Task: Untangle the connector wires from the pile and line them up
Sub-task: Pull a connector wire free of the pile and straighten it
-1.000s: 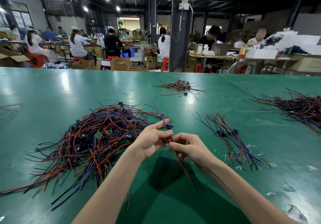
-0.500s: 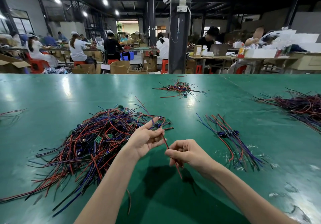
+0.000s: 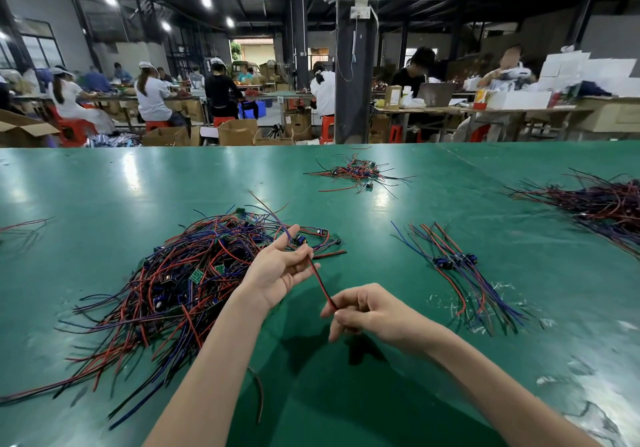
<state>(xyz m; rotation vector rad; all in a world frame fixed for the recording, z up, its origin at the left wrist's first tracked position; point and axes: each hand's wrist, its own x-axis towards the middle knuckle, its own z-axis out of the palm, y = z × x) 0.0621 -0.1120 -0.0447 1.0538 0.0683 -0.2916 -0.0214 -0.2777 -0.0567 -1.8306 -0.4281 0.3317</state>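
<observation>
Hands drew apart: right hand (image 3: pixel 367 311) pinches the wire (image 3: pixel 320 283), left hand (image 3: pixel 280 270) half-open, seemingly pinching it; bare table (image 3: pixel 104 186) beyond.

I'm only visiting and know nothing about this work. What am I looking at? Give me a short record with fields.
Place: green table in a busy workshop
Left hand: holds the upper end of one red and black wire
Right hand: pinches the lower end of that wire
Tangled pile: on the table, left of the hands
Lined-up bunch: right of the hands, connectors close together
Other heaps: small heap far across, bigger heap at the right edge
Stage: one wire held between the hands, not yet laid with the bunch
</observation>
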